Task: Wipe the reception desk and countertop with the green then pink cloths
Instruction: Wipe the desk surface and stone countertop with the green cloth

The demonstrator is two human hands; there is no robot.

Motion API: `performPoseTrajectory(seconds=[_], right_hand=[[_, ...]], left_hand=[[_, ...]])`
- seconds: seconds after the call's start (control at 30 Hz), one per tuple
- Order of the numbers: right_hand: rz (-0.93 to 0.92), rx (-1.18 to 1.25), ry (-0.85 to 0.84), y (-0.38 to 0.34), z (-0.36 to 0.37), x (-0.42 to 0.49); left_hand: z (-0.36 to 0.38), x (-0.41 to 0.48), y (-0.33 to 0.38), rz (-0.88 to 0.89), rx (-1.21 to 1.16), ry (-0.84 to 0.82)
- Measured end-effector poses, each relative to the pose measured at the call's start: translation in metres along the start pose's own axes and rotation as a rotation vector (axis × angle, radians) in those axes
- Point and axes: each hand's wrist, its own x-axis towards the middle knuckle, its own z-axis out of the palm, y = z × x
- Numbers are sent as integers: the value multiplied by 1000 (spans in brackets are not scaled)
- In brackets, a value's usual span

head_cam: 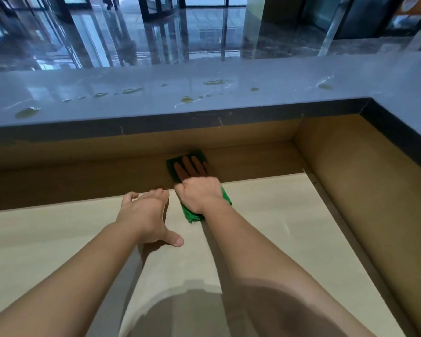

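Right hand [199,192] lies flat on the green cloth [192,213], fingers straight and a little spread, pressing it onto the desk [58,239]. The cloth sits toward the desk's far edge, its far half in the shadow under the raised countertop [265,69], close to the back panel. Left hand [146,215] is just beside the right, palm down on the desk, fingers loosely extended, thumb out, holding nothing. Yellowish wet spots [27,112] are scattered along the countertop.
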Motion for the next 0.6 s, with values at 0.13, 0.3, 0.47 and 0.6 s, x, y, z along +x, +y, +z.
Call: performPoseTrajectory(seconds=[0.13,0.3,0.47,0.6], right_hand=[[37,55,-8,41,-5,2],[330,-49,57,131,-18,-14],[543,-96,58,184,-31,-43],[606,-108,52,159,-27,-36]], left_hand=[[-3,-2,1,-11,15,-40],[-5,-5,3,-17,13,-54],[-2,-5,0,-19,-19,-57],[-1,-6,1,-10,-37,-48]])
